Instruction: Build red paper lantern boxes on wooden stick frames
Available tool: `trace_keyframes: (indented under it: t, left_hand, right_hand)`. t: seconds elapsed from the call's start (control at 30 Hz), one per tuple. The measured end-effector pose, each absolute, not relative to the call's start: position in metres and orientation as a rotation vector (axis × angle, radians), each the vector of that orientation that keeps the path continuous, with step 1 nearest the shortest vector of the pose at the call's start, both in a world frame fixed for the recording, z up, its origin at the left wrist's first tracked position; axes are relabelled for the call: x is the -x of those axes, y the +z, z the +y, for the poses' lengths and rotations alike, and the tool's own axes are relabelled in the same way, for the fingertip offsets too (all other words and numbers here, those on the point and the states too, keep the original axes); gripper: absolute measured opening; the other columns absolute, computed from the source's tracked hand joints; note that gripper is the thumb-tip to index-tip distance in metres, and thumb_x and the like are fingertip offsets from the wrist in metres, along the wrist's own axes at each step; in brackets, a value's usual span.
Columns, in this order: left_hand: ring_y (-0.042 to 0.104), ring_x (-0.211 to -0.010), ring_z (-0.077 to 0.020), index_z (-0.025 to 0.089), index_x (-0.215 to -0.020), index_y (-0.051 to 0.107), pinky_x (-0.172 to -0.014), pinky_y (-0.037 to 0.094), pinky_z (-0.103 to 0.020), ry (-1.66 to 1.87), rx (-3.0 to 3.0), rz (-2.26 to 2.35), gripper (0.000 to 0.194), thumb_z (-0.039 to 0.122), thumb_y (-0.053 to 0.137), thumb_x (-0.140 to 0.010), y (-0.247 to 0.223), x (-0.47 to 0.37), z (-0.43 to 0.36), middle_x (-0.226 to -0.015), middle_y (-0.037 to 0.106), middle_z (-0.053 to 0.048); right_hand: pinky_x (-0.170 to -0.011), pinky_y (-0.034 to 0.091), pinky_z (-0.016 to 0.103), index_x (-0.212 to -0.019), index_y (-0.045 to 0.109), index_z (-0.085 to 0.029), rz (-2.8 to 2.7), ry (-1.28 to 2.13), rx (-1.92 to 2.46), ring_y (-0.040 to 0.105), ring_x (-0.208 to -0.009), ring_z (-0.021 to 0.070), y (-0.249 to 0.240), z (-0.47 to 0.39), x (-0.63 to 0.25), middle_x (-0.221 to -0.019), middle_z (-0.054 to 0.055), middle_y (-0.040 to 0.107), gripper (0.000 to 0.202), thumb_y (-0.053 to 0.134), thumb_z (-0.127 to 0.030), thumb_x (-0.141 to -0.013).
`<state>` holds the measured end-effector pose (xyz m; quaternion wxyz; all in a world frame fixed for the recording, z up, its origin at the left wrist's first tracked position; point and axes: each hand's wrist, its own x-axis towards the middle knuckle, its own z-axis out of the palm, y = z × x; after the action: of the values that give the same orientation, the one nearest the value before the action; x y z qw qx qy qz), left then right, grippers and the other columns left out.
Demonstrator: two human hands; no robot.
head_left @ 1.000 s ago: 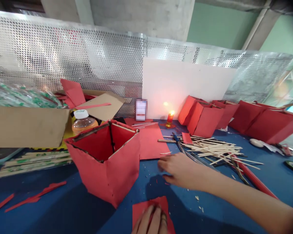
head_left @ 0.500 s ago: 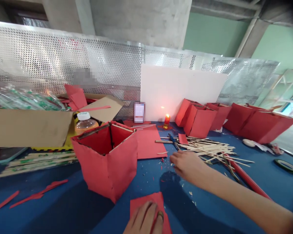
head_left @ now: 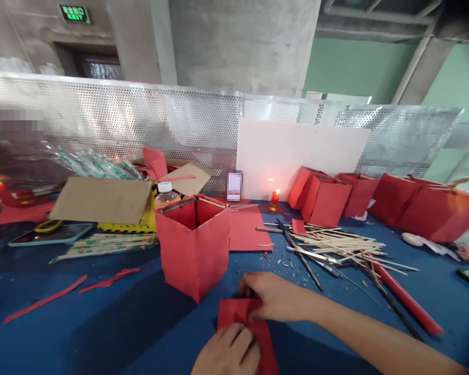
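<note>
A piece of red paper [head_left: 266,338] lies on the blue tabletop close in front of me. My left hand [head_left: 231,350] presses on its near part with bent fingers. At the far edge of the same paper, my right hand [head_left: 275,296] is closed, its thumb on the paper and its fingers curled just beyond; their tips are partly hidden. An open-topped red paper box [head_left: 195,250] with thin sticks along its rim stands upright, left of and beyond my hands, touching neither.
Wooden sticks [head_left: 336,245] are piled at the right, with a red roll [head_left: 404,294] nearby. A lit candle [head_left: 274,200] burns by the white board [head_left: 297,151]. More red boxes [head_left: 328,200] stand behind. At left are a cardboard flap [head_left: 101,203], a bottle [head_left: 166,194] and paper strips [head_left: 47,302].
My right hand has come back from near the stick pile to the far edge of the red paper. My left fingers have curled more. The camera view has shifted.
</note>
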<state>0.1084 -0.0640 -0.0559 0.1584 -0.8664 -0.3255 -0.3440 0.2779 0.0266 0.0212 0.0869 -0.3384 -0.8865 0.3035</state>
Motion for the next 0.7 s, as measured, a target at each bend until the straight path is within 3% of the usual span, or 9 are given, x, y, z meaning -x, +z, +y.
trace_keyframes:
  t: [0.07,0.17,0.23,0.3,0.4,0.47,0.5,0.6,0.7]
  left_hand:
    - [0.067,-0.064,-0.0178,0.022,-0.082,0.064,-0.056,0.054,-0.027,-1.021,2.491,-0.946,0.019,0.03,0.054,-0.096,-0.05,-0.107,-0.068,-0.074,0.07,0.001]
    - [0.072,-0.077,-0.0199,0.023,-0.096,0.065,-0.068,0.059,-0.027,-1.104,2.485,-0.971,0.012,0.02,0.054,-0.091,-0.034,-0.098,-0.078,-0.089,0.073,-0.003]
    - [0.071,-0.104,-0.0232,0.021,-0.119,0.06,-0.086,0.06,-0.029,-1.309,2.448,-1.035,0.031,0.016,0.057,-0.089,-0.021,-0.09,-0.086,-0.117,0.071,-0.01]
    - [0.059,-0.129,-0.0261,0.026,-0.139,0.049,-0.102,0.054,-0.034,-1.66,2.387,-1.265,0.051,0.021,0.063,-0.089,-0.008,-0.087,-0.091,-0.141,0.057,-0.012]
    - [0.045,-0.142,-0.0277,0.032,-0.149,0.035,-0.112,0.046,-0.039,-2.303,2.339,-1.541,0.073,0.033,0.072,-0.086,0.006,-0.101,-0.082,-0.154,0.045,-0.009]
    - [0.048,-0.14,-0.0295,0.03,-0.147,0.037,-0.109,0.048,-0.04,-2.739,2.328,-1.579,0.081,0.036,0.079,-0.078,0.008,-0.117,-0.063,-0.155,0.045,-0.009]
    - [0.057,-0.131,-0.031,0.027,-0.144,0.043,-0.103,0.053,-0.041,-2.756,2.401,-1.609,0.079,0.04,0.079,-0.076,0.008,-0.125,-0.051,-0.147,0.054,-0.01]
    - [0.07,-0.104,-0.03,0.015,-0.109,0.069,-0.093,0.057,-0.042,-2.653,2.534,-1.754,0.039,0.04,0.078,-0.08,0.003,-0.141,-0.016,-0.107,0.074,-0.009]
    - [0.067,-0.102,-0.0233,0.015,-0.114,0.065,-0.089,0.057,-0.045,-2.569,2.486,-1.911,0.027,0.034,0.067,-0.095,-0.003,-0.142,0.01,-0.116,0.068,-0.008]
  right_hand:
    - [-0.062,0.035,0.027,-0.078,0.068,-0.018,-2.606,0.976,0.963,0.049,-0.066,0.0145,0.019,0.028,-0.276,-0.068,-0.005,0.057,0.021,0.084,-0.019,-0.065]
    - [-0.062,0.036,0.028,-0.059,0.061,-0.019,-2.461,1.07,0.876,0.045,-0.061,0.0132,0.018,0.03,-0.279,-0.057,-0.006,0.051,0.021,0.08,-0.021,-0.069]
    - [-0.065,0.041,0.029,-0.072,0.069,-0.02,-2.273,1.115,0.838,0.052,-0.068,0.0158,0.018,0.031,-0.287,-0.068,-0.003,0.061,0.013,0.074,-0.03,-0.077]
    - [-0.072,0.048,0.031,-0.099,0.073,-0.021,-2.059,1.142,0.809,0.061,-0.081,0.0198,0.017,0.03,-0.296,-0.09,0.002,0.071,0.026,0.067,-0.042,-0.085]
    - [-0.086,0.052,0.037,-0.127,0.065,-0.024,-1.806,1.164,0.747,0.066,-0.102,0.0236,0.013,0.028,-0.309,-0.118,0.007,0.071,0.047,0.063,-0.051,-0.089]
    - [-0.091,0.052,0.039,-0.128,0.064,-0.024,-1.711,1.177,0.703,0.067,-0.105,0.0245,0.005,0.029,-0.314,-0.121,0.008,0.071,0.05,0.065,-0.054,-0.089]
    - [-0.092,0.053,0.04,-0.125,0.066,-0.023,-1.685,1.183,0.688,0.068,-0.104,0.0247,0.001,0.03,-0.315,-0.118,0.008,0.073,0.05,0.067,-0.056,-0.088]
    - [-0.086,0.055,0.041,-0.112,0.071,-0.02,-1.682,1.183,0.673,0.071,-0.092,0.0245,-0.014,0.037,-0.317,-0.103,0.008,0.076,0.048,0.076,-0.056,-0.08]
    - [-0.082,0.056,0.041,-0.111,0.07,-0.017,-1.718,1.117,0.686,0.07,-0.087,0.0216,-0.024,0.045,-0.322,-0.101,0.006,0.075,0.044,0.08,-0.048,-0.081]
